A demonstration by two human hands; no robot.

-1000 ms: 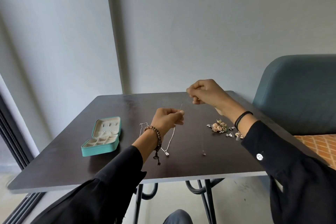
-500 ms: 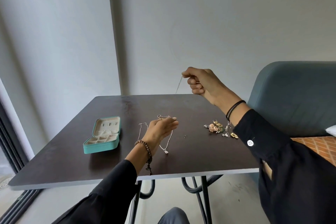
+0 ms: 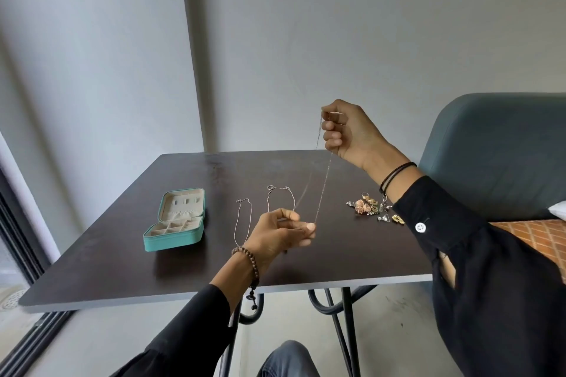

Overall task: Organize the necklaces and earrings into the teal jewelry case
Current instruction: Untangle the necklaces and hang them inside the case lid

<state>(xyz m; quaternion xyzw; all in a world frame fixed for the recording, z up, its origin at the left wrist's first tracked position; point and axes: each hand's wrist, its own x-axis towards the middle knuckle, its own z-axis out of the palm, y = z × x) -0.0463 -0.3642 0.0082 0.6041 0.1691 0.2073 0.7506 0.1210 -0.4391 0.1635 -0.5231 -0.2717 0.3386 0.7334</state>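
**Chain now drawn out straight between both hands**

Right hand [image 3: 346, 131] is raised above the far edge of the tabletop [image 3: 122, 269], fingers curled, pinching the top end of a thin silver chain [image 3: 324, 180]. Left hand [image 3: 284, 231] sits low over the middle of the tabletop, thumb and fingertips pinched on the chain's lower end. The chain runs in a nearly straight line between the two, clear of the surface.

Change: a second ago I had both hands close together and low, with the chain hanging slack below them. Half a second ago the right hand had gone up and the left hung loose, gripping nothing I could make out. Now the left has caught the bottom end and the chain is pulled out to its length.

Reading: the chain looks straightened and is held at both ends, so I judge it ready to carry to the case. It is not stowed yet.

Teal jewelry case [image 3: 174, 220] lies open near the left edge, lid tipped back, well apart from both hands. Its compartments are too small in view to tell their contents. Two more necklaces [image 3: 278, 187] lie as loops mid-tabletop, just beyond the left hand. The earrings [image 3: 366, 208] sit in a cluster near the right edge, beside the right forearm. All of these are yet to be stowed.

Risk: a chain this fine will likely knot if I let it go slack on the way over.
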